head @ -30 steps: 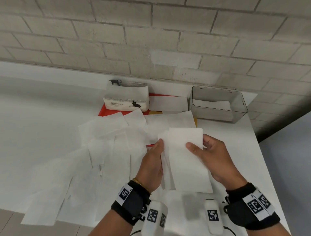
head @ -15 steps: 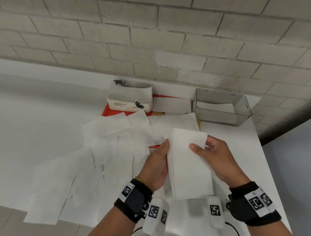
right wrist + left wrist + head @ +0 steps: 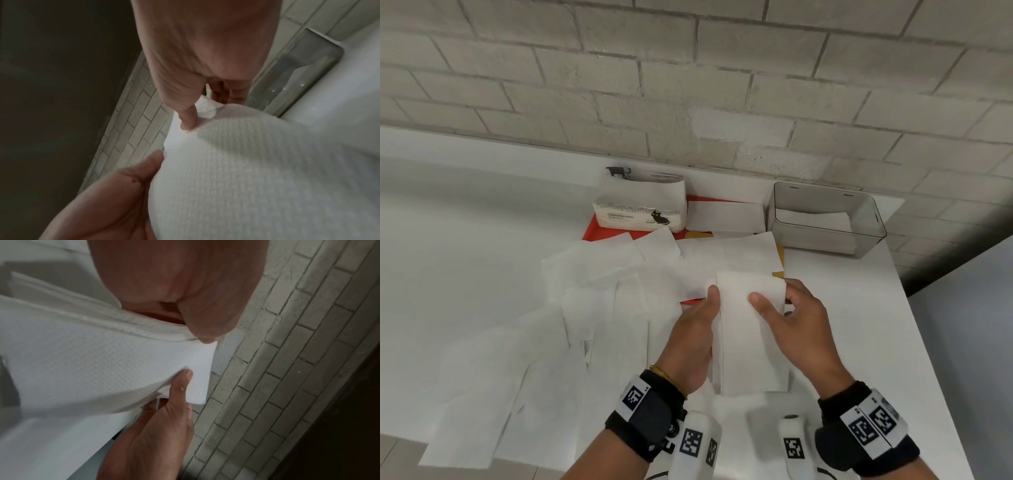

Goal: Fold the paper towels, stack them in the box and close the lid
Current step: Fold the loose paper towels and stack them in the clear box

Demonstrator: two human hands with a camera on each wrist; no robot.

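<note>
Early on: both left hand and right hand pinch one half-folded white paper towel, clear grey plastic box holds few, many loose white sheets remain, lid unseen.

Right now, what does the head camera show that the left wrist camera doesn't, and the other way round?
Only the head view shows the clear box with a folded towel inside, the opened towel pack, the loose sheets spread over the white table, and both wristbands. Only the left wrist view shows the towel's embossed weave and its layered edges up close. Both show the left hand and right hand pinching the same paper towel, and the brick wall.
</note>
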